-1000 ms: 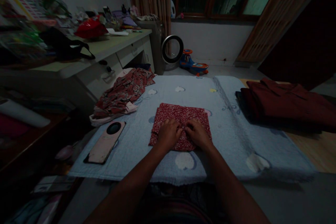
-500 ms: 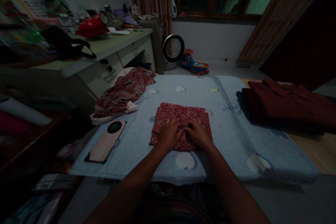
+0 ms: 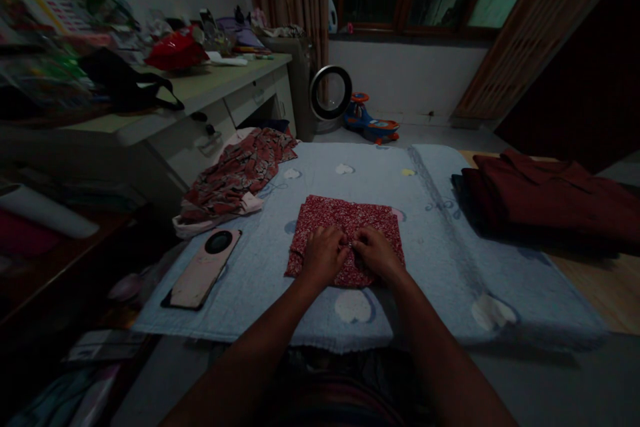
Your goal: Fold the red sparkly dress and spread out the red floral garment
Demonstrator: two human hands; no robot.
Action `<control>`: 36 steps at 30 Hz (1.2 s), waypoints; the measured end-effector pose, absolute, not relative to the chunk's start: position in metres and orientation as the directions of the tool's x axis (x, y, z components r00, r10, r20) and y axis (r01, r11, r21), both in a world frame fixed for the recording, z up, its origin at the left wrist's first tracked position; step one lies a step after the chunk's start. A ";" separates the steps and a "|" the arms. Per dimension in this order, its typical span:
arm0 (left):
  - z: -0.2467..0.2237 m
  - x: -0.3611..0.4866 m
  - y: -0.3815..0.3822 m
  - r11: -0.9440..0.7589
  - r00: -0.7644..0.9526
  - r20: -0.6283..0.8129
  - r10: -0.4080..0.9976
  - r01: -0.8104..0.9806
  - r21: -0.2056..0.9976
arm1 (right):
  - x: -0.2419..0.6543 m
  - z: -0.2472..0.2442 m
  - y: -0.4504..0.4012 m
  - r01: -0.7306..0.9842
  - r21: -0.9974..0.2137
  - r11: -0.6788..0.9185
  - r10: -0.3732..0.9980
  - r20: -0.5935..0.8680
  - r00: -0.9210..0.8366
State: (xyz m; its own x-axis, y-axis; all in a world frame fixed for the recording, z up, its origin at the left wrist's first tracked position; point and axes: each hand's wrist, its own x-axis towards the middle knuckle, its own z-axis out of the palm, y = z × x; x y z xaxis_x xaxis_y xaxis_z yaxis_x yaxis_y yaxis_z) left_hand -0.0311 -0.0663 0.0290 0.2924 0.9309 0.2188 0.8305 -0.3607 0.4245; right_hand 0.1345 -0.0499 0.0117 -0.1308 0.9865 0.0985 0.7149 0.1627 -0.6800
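A folded red cloth with a small pale pattern point(image 3: 320, 212) lies on the light blue cover point(image 3: 420, 307) in the middle. On its left half rests my left hand point(image 3: 325, 255), fingers curled and fingertips near the cloth's centre. My right hand point(image 3: 377, 255) is bent over the right half, its fingertips close to those of my left. Both hands seem to pinch at the red cloth between them, though the dim light hides exactly what the fingertips hold.
A phone point(image 3: 200, 273) lies at the left of the cover, near a crumpled patterned garment point(image 3: 240, 170). Folded dark red clothes point(image 3: 555, 193) are stacked at the right. Beyond stand a cluttered desk point(image 3: 210, 90), a round fan point(image 3: 330, 93) and a ride-on toy point(image 3: 370, 123).
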 end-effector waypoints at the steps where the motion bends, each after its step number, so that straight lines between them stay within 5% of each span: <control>1: 0.029 -0.031 -0.066 -0.362 0.291 0.224 0.930 0.835 0.414 | 0.135 0.012 -0.049 0.707 -0.690 0.155 0.987 0.084 -0.134; 12: 0.032 -0.028 -0.063 -0.447 0.374 0.284 0.883 0.855 0.264 | 0.137 0.015 -0.051 0.692 -0.703 0.163 0.985 0.071 -0.160; 25: 0.029 -0.032 -0.064 -0.469 0.387 0.286 0.877 0.820 0.327 | 0.135 0.019 -0.060 0.678 -0.718 0.157 0.987 0.129 -0.092; 36: 0.035 -0.043 -0.069 -0.474 0.437 0.189 0.880 0.834 0.281 | 0.128 0.043 -0.068 0.922 -0.323 0.215 0.976 0.080 -0.200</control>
